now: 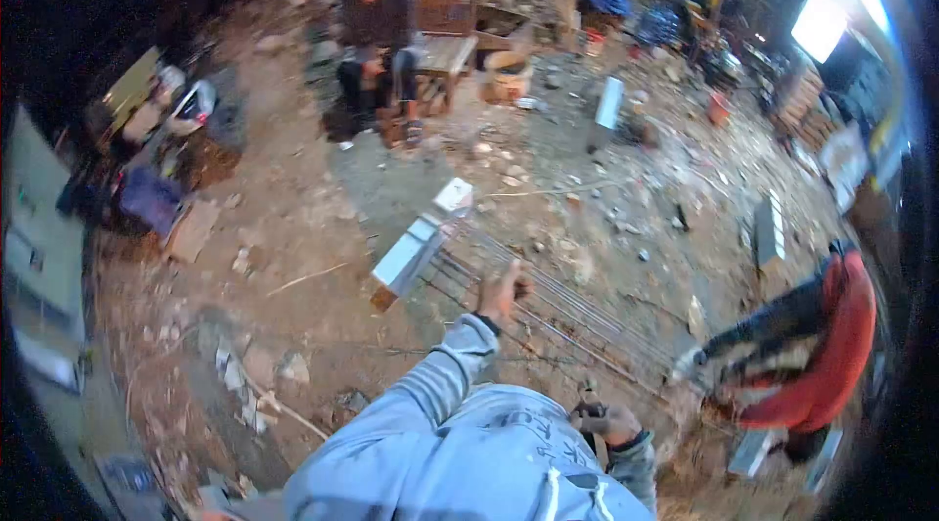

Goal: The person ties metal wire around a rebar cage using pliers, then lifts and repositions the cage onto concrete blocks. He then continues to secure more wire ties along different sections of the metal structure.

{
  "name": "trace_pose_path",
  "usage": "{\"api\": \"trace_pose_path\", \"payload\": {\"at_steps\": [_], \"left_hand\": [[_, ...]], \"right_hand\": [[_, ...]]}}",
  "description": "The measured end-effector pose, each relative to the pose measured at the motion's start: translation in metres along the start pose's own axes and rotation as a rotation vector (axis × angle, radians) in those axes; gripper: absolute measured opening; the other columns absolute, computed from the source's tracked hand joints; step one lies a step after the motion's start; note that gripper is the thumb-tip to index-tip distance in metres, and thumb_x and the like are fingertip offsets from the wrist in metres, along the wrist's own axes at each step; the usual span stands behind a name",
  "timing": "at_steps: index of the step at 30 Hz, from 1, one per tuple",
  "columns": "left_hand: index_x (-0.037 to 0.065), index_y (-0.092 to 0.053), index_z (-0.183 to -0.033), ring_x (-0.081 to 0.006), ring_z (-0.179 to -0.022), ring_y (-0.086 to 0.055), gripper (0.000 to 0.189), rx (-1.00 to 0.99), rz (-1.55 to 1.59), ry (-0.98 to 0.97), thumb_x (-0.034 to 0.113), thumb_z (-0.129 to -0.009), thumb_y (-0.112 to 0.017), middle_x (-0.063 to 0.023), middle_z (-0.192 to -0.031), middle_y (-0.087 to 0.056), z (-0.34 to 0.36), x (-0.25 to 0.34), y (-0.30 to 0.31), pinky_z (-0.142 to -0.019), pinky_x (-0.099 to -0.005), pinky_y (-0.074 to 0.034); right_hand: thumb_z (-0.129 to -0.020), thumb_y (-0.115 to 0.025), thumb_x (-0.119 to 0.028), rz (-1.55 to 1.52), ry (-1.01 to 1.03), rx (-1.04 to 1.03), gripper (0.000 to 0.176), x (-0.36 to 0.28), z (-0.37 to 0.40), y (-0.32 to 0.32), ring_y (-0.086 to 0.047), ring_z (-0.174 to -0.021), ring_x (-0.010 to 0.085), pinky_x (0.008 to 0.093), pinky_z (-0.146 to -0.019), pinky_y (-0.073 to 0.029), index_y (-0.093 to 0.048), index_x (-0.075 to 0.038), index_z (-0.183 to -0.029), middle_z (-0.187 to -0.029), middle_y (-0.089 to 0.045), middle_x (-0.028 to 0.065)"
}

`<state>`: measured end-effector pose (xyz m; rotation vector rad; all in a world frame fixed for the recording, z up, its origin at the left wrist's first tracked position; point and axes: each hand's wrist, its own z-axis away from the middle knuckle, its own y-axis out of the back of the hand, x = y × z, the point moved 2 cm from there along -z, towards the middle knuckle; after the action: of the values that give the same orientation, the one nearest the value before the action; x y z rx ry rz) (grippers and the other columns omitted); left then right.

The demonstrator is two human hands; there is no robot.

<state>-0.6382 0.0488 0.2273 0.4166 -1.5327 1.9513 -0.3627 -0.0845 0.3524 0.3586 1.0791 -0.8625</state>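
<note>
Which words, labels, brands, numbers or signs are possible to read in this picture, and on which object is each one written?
No text can be read with certainty.
Light blue top: dark lettering on the front, too blurred to read.
Pale panel at the left edge: small marks, too small to tell if they are text.
No other words, brands or numbers can be made out.

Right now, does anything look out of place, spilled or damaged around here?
Loose grey rubble litters the brown dirt ground beyond the long thin metal rods, which looks untidy; finer damage is too blurred to judge.
</note>
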Motion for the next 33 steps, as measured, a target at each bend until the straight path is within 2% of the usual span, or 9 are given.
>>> {"api": "trace_pose_path", "payload": {"at_steps": [2, 4, 8, 10, 14, 20, 24, 26, 33], "left_hand": [[0.008, -0.062, -0.087, -0.0196, -0.068, -0.058, 0.030, 0.386, -1.079, -0.846, 0.037, -0.084, -0.056, -0.0058, -0.068, -0.058, 0.009, 0.013, -0.009, -0.059, -0.0344, -0.046], [0.009, -0.062, -0.084, -0.0245, -0.066, -0.056, 0.021, 0.460, -1.848, -1.171, 0.029, -0.081, -0.058, -0.0092, -0.070, -0.057, -0.005, -0.027, 0.070, -0.061, -0.0391, -0.044], [0.004, -0.061, -0.092, -0.0170, -0.068, -0.054, 0.027, 0.235, -1.382, -0.726, 0.029, -0.086, -0.053, -0.0075, -0.079, -0.060, 0.023, 0.003, 0.013, -0.062, -0.0322, -0.043], [0.002, -0.060, -0.096, -0.0132, -0.070, -0.054, 0.029, 0.194, -1.109, -0.477, 0.028, -0.089, -0.051, -0.0066, -0.083, -0.061, 0.033, 0.011, -0.006, -0.063, -0.0287, -0.043], [0.005, -0.057, -0.094, -0.0105, -0.070, -0.049, 0.032, 0.094, -0.628, -0.281, 0.035, -0.092, -0.047, -0.0028, -0.078, -0.056, 0.023, 0.006, -0.062, -0.065, -0.0252, -0.039], [0.007, -0.053, -0.083, -0.0104, -0.062, -0.045, 0.025, -0.235, -0.203, -0.197, 0.029, -0.093, -0.045, 0.0008, -0.066, -0.047, -0.019, 0.037, -0.098, -0.066, -0.0256, -0.042], [0.008, -0.052, -0.076, -0.0096, -0.055, -0.044, 0.022, -0.086, 0.104, -0.060, 0.024, -0.091, -0.047, 0.0016, -0.063, -0.046, -0.035, 0.045, -0.091, -0.059, -0.0247, -0.044], [0.009, -0.054, -0.076, -0.0100, -0.055, -0.047, 0.021, 0.003, 0.128, 0.010, 0.023, -0.090, -0.048, 0.0013, -0.065, -0.050, -0.039, 0.043, -0.080, -0.055, -0.0255, -0.044], [0.010, -0.054, -0.077, -0.0121, -0.061, -0.050, 0.025, -0.087, -0.078, -0.193, 0.030, -0.091, -0.048, 0.0014, -0.069, -0.054, -0.009, 0.057, -0.132, -0.059, -0.0265, -0.045]], "right_hand": [[-0.073, -0.064, -0.015, 0.058, 0.030, -0.020, 0.014, -0.029, 0.008, -0.006, -0.052, -0.067, 0.0127, 0.0275, -0.065, -0.040, -0.060, -0.005, -0.082, -0.067, -0.056, 0.0025], [-0.076, -0.063, -0.016, 0.378, 0.300, 0.100, 0.014, -0.062, 0.004, -0.001, -0.048, -0.063, 0.0119, 0.0288, -0.059, -0.038, -0.056, -0.005, -0.076, -0.064, -0.051, 0.0015], [-0.076, -0.059, -0.023, 0.184, 0.251, 0.850, 0.023, -0.069, 0.000, 0.028, -0.058, -0.063, 0.0195, 0.0359, -0.056, -0.044, -0.056, -0.002, -0.084, -0.069, -0.059, 0.0113], [-0.074, -0.058, -0.022, 0.582, 0.111, 1.168, 0.025, -0.045, 0.003, 0.057, -0.059, -0.059, 0.0252, 0.0368, -0.056, -0.047, -0.058, -0.001, -0.088, -0.065, -0.060, 0.0133], [-0.069, -0.052, -0.017, 0.831, -0.361, 0.982, 0.025, 0.057, -0.028, 0.094, -0.062, -0.075, 0.0343, 0.0430, -0.065, -0.049, -0.064, -0.005, -0.088, -0.080, -0.064, 0.0186], [-0.063, -0.060, -0.013, 0.655, -0.341, 0.247, 0.017, 0.005, -0.013, 0.015, -0.061, -0.066, 0.0257, 0.0371, -0.058, -0.047, -0.065, -0.002, -0.076, -0.071, -0.063, 0.0141], [-0.065, -0.057, -0.006, 0.676, -0.023, 0.283, 0.018, -0.029, 0.020, 0.000, -0.060, -0.065, 0.0256, 0.0364, -0.057, -0.046, -0.062, 0.001, -0.080, -0.068, -0.060, 0.0151], [-0.066, -0.054, -0.002, 0.533, 0.680, 0.307, 0.023, -0.045, 0.037, 0.005, -0.057, -0.063, 0.0246, 0.0349, -0.056, -0.044, -0.060, 0.001, -0.088, -0.071, -0.059, 0.0131], [-0.073, -0.054, -0.012, 0.452, 0.508, 1.046, 0.018, -0.068, 0.075, 0.065, -0.056, -0.063, 0.0294, 0.0405, -0.057, -0.043, -0.055, -0.006, -0.090, -0.066, -0.056, 0.0158]]}}
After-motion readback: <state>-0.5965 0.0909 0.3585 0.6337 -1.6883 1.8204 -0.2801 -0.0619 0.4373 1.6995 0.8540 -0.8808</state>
